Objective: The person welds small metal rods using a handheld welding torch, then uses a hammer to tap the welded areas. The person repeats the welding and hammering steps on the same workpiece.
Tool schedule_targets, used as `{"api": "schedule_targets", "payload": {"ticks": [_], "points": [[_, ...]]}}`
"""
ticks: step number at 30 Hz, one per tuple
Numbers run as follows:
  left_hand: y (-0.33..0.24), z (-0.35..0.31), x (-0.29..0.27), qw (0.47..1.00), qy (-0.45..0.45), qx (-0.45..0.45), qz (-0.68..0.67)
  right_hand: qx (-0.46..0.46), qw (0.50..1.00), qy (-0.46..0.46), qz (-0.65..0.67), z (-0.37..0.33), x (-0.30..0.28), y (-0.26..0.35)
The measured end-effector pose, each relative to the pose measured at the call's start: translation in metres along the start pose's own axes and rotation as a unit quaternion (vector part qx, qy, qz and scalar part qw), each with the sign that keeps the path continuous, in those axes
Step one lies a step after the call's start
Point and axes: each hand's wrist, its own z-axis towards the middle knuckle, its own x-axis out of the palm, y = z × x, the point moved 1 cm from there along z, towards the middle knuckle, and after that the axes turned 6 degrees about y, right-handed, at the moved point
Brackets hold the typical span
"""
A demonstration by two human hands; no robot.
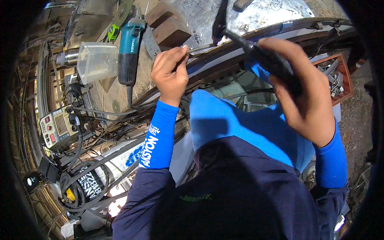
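Observation:
My right hand (304, 88) is wrapped round the black handle of a welding torch (270, 60). The torch's narrow neck reaches up and left, and its head hangs over the edge of the workbench. Just below the torch tip lies a thin metal rod (202, 49), its far end close to the tip; whether they touch I cannot tell. My left hand (172, 72) is closed at the rod's left end, thumb and fingers pinched together. Its wrist is near the bench edge, beside a brown notched metal block (171, 30).
A marked metal sheet (200, 18) covers the bench. Left of it are a teal angle grinder (130, 50), a green tape measure (113, 33) and a clear plastic container (96, 64). A welding machine (60, 128) and coiled cables stand lower left. A reddish tray (345, 80) holds metal pieces.

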Motion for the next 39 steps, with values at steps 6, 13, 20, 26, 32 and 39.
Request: {"api": "schedule_targets", "payload": {"ticks": [6,13,20,26,32,39], "points": [[0.002,-0.002,-0.001,1.000,-0.008,-0.005,-0.002,-0.022,0.999,-0.024,0.034,0.002,0.001,0.001],[0.002,-0.002,-0.001,1.000,-0.006,-0.001,-0.002,-0.011,1.000,0.018,-0.005,0.004,-0.003,0.004],[0.000,-0.003,-0.003,1.000,0.003,-0.005,0.004,-0.025,0.999,0.021,-0.002,0.007,-0.008,0.000],[0.000,-0.001,-0.001,1.000,-0.005,0.003,0.005,-0.051,0.997,0.052,-0.029,0.018,-0.020,-0.002],[0.002,-0.004,-0.002,1.000,-0.001,-0.009,0.002,-0.073,0.994,0.070,-0.044,0.027,-0.025,-0.002],[0.001,-0.004,-0.001,1.000,0.005,-0.014,0.003,-0.060,0.991,0.085,-0.080,0.025,-0.027,-0.001]]}}
